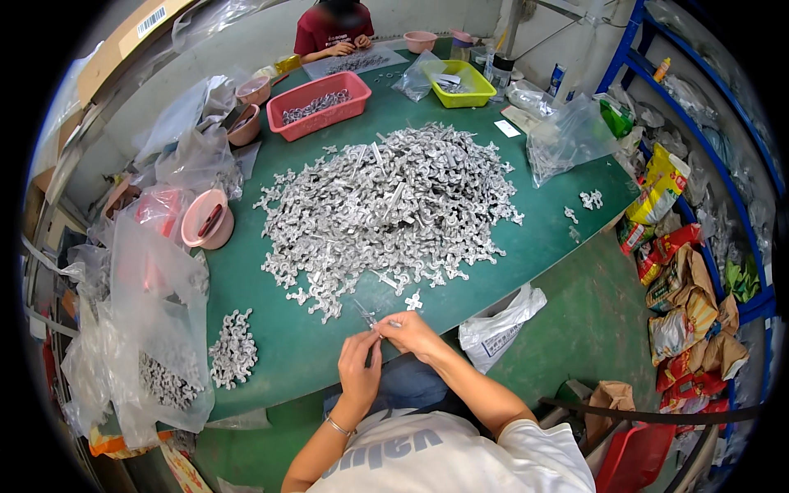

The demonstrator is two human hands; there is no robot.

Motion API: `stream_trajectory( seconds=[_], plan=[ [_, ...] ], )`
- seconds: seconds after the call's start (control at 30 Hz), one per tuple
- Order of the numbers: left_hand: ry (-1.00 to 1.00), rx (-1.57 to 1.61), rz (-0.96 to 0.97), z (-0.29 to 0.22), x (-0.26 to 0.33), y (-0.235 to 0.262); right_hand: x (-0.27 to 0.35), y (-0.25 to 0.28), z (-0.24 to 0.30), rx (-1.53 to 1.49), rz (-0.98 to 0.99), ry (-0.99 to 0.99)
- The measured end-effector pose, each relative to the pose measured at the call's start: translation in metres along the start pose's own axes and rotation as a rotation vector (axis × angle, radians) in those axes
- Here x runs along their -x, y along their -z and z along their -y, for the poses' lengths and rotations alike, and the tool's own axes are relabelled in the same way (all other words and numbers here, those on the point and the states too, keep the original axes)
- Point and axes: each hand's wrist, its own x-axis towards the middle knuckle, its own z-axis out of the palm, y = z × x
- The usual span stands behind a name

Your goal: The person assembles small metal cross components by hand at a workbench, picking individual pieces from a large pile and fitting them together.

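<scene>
My left hand [360,363] and my right hand [408,333] meet at the table's near edge, fingertips pinched close together. Between them a slim grey metal piece [364,313] points up and away to the left; its lower end is hidden by the fingers. Just beyond the hands spreads a big heap of small silver-grey cast metal parts [394,214] with rounded lobes. One loose cross-shaped part [413,301] lies right of my fingertips. To the left sits a smaller pile of similar parts [233,349].
The green table [526,271] carries a red tub [319,105] of metal rings, a yellow-green basket [462,85] and a pink bowl [208,219]. Plastic bags [156,312] crowd the left side. Across the table a person [335,33] handles small parts. Blue shelving [707,140] stands right.
</scene>
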Motion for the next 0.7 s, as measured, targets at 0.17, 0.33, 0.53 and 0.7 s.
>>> stream_trajectory(
  seconds=[0.17,0.33,0.53,0.7],
  plan=[
    [0.004,0.05,-0.006,-0.005,-0.001,0.008,0.033,0.043,0.044,0.333,-0.223,0.434],
    [0.071,0.028,0.011,0.01,0.012,0.007,0.076,0.188,0.148,0.543,-0.877,0.858],
    [0.11,-0.036,-0.043,0.02,0.018,-0.006,0.106,0.362,0.3,1.09,-1.808,0.635],
    [0.107,-0.065,-0.116,0.024,0.022,-0.012,0.092,0.395,0.363,1.378,-1.818,0.418]
  ],
)
